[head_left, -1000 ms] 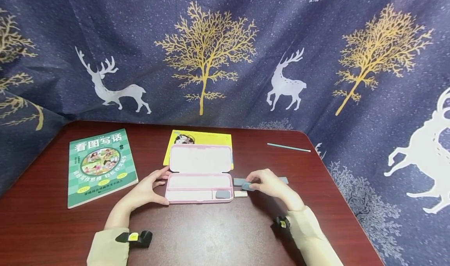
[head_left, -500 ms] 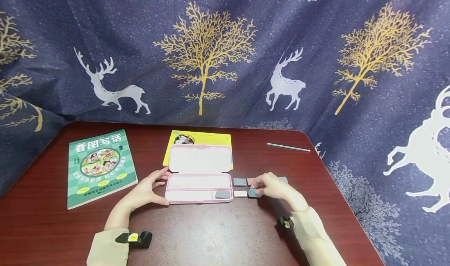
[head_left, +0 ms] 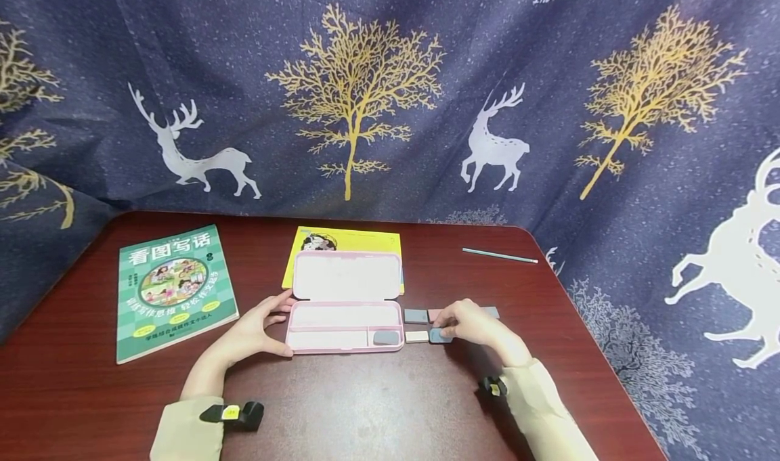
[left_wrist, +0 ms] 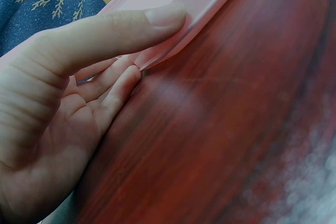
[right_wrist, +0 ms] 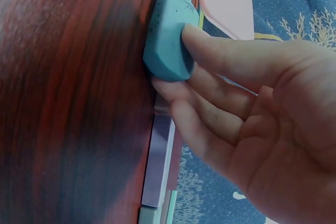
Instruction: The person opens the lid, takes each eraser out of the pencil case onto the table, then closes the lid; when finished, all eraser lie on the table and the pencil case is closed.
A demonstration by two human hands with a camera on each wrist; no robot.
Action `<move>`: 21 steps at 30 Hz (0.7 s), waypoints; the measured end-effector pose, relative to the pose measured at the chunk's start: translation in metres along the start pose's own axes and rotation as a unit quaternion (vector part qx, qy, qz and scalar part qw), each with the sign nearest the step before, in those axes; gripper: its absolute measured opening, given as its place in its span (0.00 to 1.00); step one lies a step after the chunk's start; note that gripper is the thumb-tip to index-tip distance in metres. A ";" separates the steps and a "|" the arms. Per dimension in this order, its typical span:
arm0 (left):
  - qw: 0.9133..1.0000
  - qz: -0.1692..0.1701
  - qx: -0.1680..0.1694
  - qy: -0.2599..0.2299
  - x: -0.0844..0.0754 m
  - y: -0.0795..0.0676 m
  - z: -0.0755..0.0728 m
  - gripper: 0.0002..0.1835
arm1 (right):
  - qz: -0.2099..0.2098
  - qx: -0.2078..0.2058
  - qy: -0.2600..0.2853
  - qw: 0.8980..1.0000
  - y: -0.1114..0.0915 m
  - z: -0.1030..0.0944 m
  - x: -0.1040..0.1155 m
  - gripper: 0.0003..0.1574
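Observation:
A pink pencil case (head_left: 345, 349) lies open on the table, with a grey-blue eraser (head_left: 385, 338) in its small front-right compartment. My left hand (head_left: 261, 327) holds the case by its left end; in the left wrist view the thumb lies along the rim and fingertips meet the lower corner. My right hand (head_left: 472, 324) pinches a blue eraser (right_wrist: 170, 35) between thumb and fingers, down at the tabletop just right of a cream eraser (head_left: 417, 336). Behind these runs a row with a grey-blue eraser (head_left: 416, 315) and a pink eraser (head_left: 433, 314), partly covered by the hand.
A green book (head_left: 177, 292) lies at the left of the table. Partly under the case's raised lid is a yellow book (head_left: 365, 239). A teal pencil (head_left: 500, 255) lies at the back right. A deer-patterned cloth (head_left: 390, 109) hangs behind the table.
The right hand has brought the blue eraser from over the back row to the front, setting it beside the cream eraser. The left hand and pencil case have stayed put.

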State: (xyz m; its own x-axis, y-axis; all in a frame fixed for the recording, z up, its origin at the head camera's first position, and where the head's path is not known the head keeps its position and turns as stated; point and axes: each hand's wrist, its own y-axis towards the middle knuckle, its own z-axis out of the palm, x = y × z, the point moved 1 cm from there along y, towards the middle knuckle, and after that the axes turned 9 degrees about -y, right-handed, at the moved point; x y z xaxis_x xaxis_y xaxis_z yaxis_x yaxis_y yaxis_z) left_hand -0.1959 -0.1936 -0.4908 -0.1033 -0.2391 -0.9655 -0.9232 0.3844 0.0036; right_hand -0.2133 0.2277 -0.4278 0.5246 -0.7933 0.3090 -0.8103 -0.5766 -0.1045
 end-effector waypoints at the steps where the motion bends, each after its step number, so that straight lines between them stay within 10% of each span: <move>1: 1.000 0.001 0.000 0.000 0.000 0.000 0.000 0.61 | 0.003 -0.002 -0.001 1.000 0.000 0.000 0.000 0.05; 21: 1.000 0.008 0.001 -0.003 0.001 0.000 0.000 0.61 | 0.049 -0.038 -0.023 0.998 0.004 0.005 0.003 0.04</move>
State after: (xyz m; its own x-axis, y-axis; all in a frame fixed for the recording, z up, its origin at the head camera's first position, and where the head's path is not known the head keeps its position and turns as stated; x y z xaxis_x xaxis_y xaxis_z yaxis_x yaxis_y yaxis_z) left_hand -0.1962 -0.1941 -0.4915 -0.1161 -0.2278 -0.9668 -0.9206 0.3900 0.0186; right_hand -0.2137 0.2214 -0.4323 0.4519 -0.8542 0.2572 -0.8749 -0.4807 -0.0592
